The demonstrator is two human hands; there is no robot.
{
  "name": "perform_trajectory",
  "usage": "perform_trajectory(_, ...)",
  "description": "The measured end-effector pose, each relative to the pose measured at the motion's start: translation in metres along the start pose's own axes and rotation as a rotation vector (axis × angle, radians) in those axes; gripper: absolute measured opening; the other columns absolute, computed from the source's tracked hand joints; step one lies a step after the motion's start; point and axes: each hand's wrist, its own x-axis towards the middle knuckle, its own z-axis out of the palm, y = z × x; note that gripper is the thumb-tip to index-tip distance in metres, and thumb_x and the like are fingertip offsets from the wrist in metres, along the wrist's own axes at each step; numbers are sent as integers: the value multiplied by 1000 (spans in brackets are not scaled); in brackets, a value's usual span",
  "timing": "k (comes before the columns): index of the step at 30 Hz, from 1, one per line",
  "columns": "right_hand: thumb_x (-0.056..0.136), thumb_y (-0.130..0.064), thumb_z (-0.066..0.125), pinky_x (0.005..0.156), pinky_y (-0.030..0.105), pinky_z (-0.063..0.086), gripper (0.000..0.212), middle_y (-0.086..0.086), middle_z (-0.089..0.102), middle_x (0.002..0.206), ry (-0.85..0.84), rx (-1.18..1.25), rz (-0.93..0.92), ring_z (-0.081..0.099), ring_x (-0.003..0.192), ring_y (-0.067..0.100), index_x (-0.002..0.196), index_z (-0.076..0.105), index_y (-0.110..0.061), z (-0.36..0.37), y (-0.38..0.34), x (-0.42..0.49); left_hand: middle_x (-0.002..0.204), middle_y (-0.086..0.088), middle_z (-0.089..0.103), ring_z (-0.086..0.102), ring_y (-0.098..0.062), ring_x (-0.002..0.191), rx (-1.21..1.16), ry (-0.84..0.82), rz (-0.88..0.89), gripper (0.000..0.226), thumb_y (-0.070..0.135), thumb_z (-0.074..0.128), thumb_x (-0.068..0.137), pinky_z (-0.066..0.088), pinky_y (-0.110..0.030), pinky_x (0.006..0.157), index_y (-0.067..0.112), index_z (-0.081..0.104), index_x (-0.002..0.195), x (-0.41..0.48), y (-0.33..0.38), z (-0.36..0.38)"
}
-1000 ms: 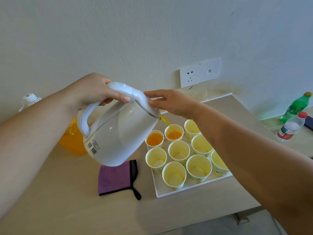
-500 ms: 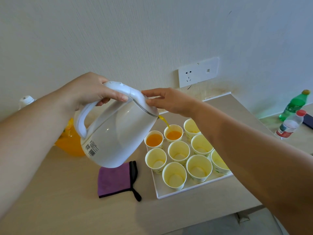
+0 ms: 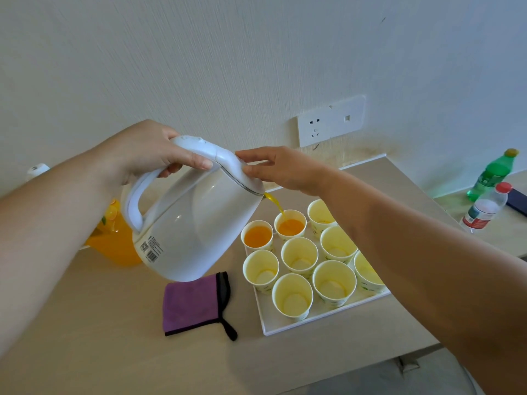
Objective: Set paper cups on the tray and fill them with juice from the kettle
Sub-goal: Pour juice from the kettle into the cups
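My left hand (image 3: 148,149) grips the handle of the white kettle (image 3: 196,223), which is tilted to the right above the counter. My right hand (image 3: 282,169) rests its straight fingers on the kettle's lid near the spout. A thin stream of orange juice (image 3: 275,205) falls from the spout into the middle cup of the back row (image 3: 290,226). The back left cup (image 3: 257,236) holds juice too. Several other paper cups, such as the front one (image 3: 292,296), stand empty on the white tray (image 3: 273,323). My right forearm hides part of the right-hand cups.
A purple cloth (image 3: 194,305) lies on the counter left of the tray. An orange juice jug (image 3: 114,243) stands behind the kettle. A green bottle (image 3: 492,175) and a clear red-capped bottle (image 3: 484,208) stand on the far right surface. A wall socket (image 3: 330,121) sits above the counter.
The juice in the middle back cup has risen a little. Kettle and both hands keep nearly the same pose.
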Motion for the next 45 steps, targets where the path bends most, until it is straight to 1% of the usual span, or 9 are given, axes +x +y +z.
perform_trajectory(3, 93, -28, 59, 104, 23, 37, 40, -10, 59, 130, 2, -6, -5, 55, 119, 6, 133, 55, -26, 0, 0, 0, 41, 5, 48, 41, -11, 41, 6, 2, 3, 42, 38, 83, 64, 32, -26, 51, 11, 52, 58, 0, 1, 0)
perform_trajectory(7, 94, -28, 58, 100, 18, 36, 40, -10, 58, 131, 3, -16, -10, 54, 119, 5, 133, 55, -27, -2, -2, -2, 41, 5, 47, 39, -7, 36, 5, -1, 10, 41, 37, 83, 66, 33, -26, 50, 11, 52, 58, 1, 2, 0)
perform_trajectory(10, 94, -27, 58, 105, 22, 36, 39, -10, 59, 131, 4, -10, -17, 54, 119, 6, 132, 55, -26, -2, -1, -1, 38, 6, 46, 38, -6, 34, 6, -6, 12, 42, 36, 83, 66, 33, -21, 46, 12, 50, 56, 2, 3, 1)
perform_trajectory(14, 93, -28, 59, 107, 25, 36, 39, -9, 58, 131, 11, -18, -15, 53, 120, 7, 132, 55, -26, -2, 0, 0, 39, 5, 46, 38, -7, 36, 1, -14, 9, 44, 38, 83, 65, 31, -27, 51, 12, 49, 55, 4, 2, 1)
perform_trajectory(25, 94, -28, 58, 106, 25, 36, 41, -7, 57, 133, 8, -30, 6, 53, 122, 9, 135, 54, -25, -4, 4, -2, 40, 6, 47, 40, -10, 40, -13, -30, 5, 43, 37, 84, 64, 32, -26, 52, 12, 51, 57, 7, 2, 5)
perform_trajectory(30, 93, -29, 59, 106, 24, 37, 41, -8, 58, 132, 9, -29, 17, 53, 121, 8, 134, 54, -27, -4, 4, -4, 39, 6, 47, 40, -7, 36, 0, -34, 5, 43, 38, 83, 66, 32, -27, 51, 13, 50, 56, 7, 3, 8)
perform_trajectory(38, 93, -28, 60, 106, 25, 38, 42, -5, 59, 131, 14, -11, 44, 54, 120, 9, 134, 55, -26, -5, 9, -5, 42, 5, 49, 44, -16, 50, -8, -48, 6, 43, 41, 84, 63, 33, -27, 55, 13, 52, 57, 10, 2, 10)
perform_trajectory(41, 93, -28, 60, 99, 21, 38, 42, -5, 59, 130, 14, -6, 57, 55, 117, 7, 134, 54, -26, -6, 9, -8, 41, 6, 49, 43, -15, 49, -20, -61, 4, 42, 40, 84, 63, 34, -27, 54, 13, 52, 56, 11, 1, 13)
perform_trajectory(45, 93, -31, 60, 90, 17, 35, 43, -8, 57, 132, 17, -55, 53, 52, 114, 4, 135, 53, -27, -7, 8, -11, 41, 6, 47, 41, -7, 40, -55, -94, 6, 41, 37, 84, 61, 33, -27, 52, 13, 51, 57, 11, -1, 16)
